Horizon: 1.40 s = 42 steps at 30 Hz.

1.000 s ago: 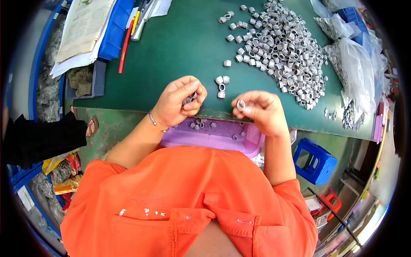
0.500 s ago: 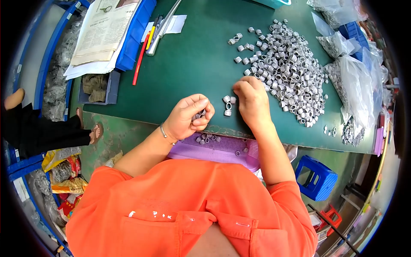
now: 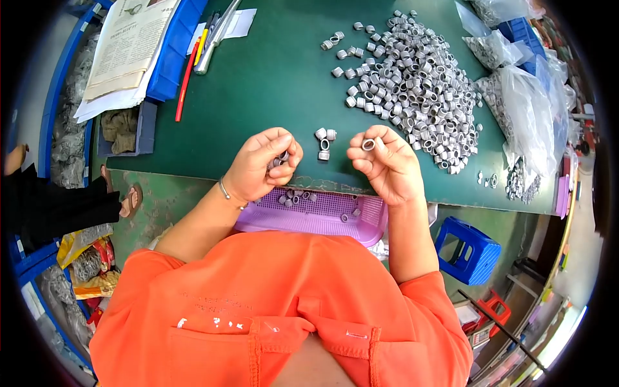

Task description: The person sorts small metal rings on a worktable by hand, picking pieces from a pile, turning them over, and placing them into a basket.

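Note:
My left hand [image 3: 261, 166] is curled closed around several small grey metal rings [image 3: 278, 159], partly hidden by the fingers. Between the thumb and fingers of my right hand [image 3: 394, 169] a single metal ring [image 3: 368, 145] is pinched, its round opening showing. A few loose rings [image 3: 324, 155] lie on the green table between both hands. Beyond my right hand spreads a large pile of the same rings [image 3: 425, 90]. Below the table edge, a purple basket [image 3: 373, 226] in front of my body contains several more rings.
Pens [image 3: 187, 80] and a knife-like metal tool [image 3: 216, 39] lie at the upper left, beside a blue tray [image 3: 177, 61] with papers. Plastic bags of parts [image 3: 525, 122] line the right side. A blue stool [image 3: 467, 251] stands below, and another person's foot [image 3: 131, 200] shows at left.
My right hand has drawn back from the pile's edge and turned, now showing a ring in its fingers. My left hand stays closed on its rings. The whole view has shifted slightly.

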Tool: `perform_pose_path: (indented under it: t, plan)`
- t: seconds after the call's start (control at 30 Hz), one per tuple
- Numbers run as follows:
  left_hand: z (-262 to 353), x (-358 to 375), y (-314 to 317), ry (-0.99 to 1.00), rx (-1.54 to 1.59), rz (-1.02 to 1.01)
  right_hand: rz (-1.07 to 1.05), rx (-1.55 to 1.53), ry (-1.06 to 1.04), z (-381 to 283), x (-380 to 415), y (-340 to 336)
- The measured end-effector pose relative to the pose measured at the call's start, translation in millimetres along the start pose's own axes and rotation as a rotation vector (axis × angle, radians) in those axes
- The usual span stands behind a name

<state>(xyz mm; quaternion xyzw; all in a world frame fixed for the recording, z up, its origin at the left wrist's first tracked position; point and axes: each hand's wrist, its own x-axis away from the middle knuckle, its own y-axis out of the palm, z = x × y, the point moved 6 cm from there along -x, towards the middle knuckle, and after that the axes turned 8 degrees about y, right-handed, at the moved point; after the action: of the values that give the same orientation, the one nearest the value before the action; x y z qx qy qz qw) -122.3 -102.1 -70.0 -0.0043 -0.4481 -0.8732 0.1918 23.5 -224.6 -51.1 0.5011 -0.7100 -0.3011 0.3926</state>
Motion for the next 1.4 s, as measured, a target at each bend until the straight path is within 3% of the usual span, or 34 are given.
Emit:
perform_pose_path:
  t: [0.07, 0.17, 0.2, 0.27, 0.3, 0.4, 0.47, 0.53, 0.6, 0.67, 0.8, 1.07, 1.13, 1.17, 1.2, 1.27, 1.33, 1.4]
  plan:
    - [1.0, 0.1, 0.3, -0.005, -0.008, 0.002, -0.002, 0.04, 0.017, -3.4, 6.1, 2.6]
    - [0.0, 0.1, -0.5, -0.01, 0.001, 0.021, -0.038, 0.78, 0.034, -4.9, 10.6, 19.7]
    - [0.3, 0.4, -1.1, -0.008, -0.001, 0.028, -0.043, 1.015, -0.075, -6.1, 7.2, 27.4]
    - [0.1, -0.1, 0.1, -0.015, -0.002, 0.012, 0.162, 1.389, -0.286, -9.2, -0.9, 35.6]
    - [0.8, -0.1, 1.3, -0.008, -0.001, 0.012, 0.229, 1.48, -0.43, -7.9, -7.7, 37.3]
    - [1.1, -0.1, 1.1, -0.003, 0.013, 0.004, 0.31, 1.636, -0.587, -2.0, -20.3, 38.2]
    - [1.8, 1.2, 0.2, 0.003, 0.004, 0.025, 0.292, 1.634, -0.526, -0.8, -20.2, 31.4]
    - [1.3, 2.1, -0.9, -0.004, 0.002, 0.043, 0.326, 1.014, -0.217, 7.0, -21.0, 0.0]
    - [0.1, 0.0, 0.5, -0.012, 0.007, 0.03, 0.248, 0.847, -0.227, 2.4, -13.6, 6.7]
    - [-0.5, -0.7, 0.3, -0.016, 0.012, 0.024, 0.178, 0.375, -0.018, 10.1, -10.7, 3.0]
    - [0.1, -0.6, 0.4, -0.012, 0.006, 0.025, -0.024, 0.09, 0.109, 15.2, -6.9, 0.4]
    - [-1.3, 0.4, -0.7, -0.007, 0.015, 0.014, -0.029, 0.111, 0.15, 13.9, 6.2, 8.1]
    - [0.4, -0.7, -1.9, -0.004, 0.017, 0.015, -0.089, 0.415, 0.327, 15.7, 14.2, 6.0]
    - [-0.3, -0.5, -1.9, -0.005, 0.011, 0.015, 0.021, 0.713, 0.35, 13.9, 17.2, 11.4]
    - [-0.8, 0.3, -1.7, -0.008, 0.006, 0.018, 0.087, 0.87, 0.253, 12.1, 16.9, 15.9]
    - [0.0, 0.6, -1.2, -0.014, 0.012, 0.021, 0.133, 1.449, -0.305, 4.3, 11.2, 35.1]
    - [0.0, 0.0, -0.4, -0.015, 0.002, 0.018, 0.214, 1.6, -0.368, 5.8, 6.5, 47.8]
    - [-0.6, 0.5, -0.4, -0.014, 0.007, 0.02, 0.261, 1.725, -0.581, 15.0, -0.2, 54.9]
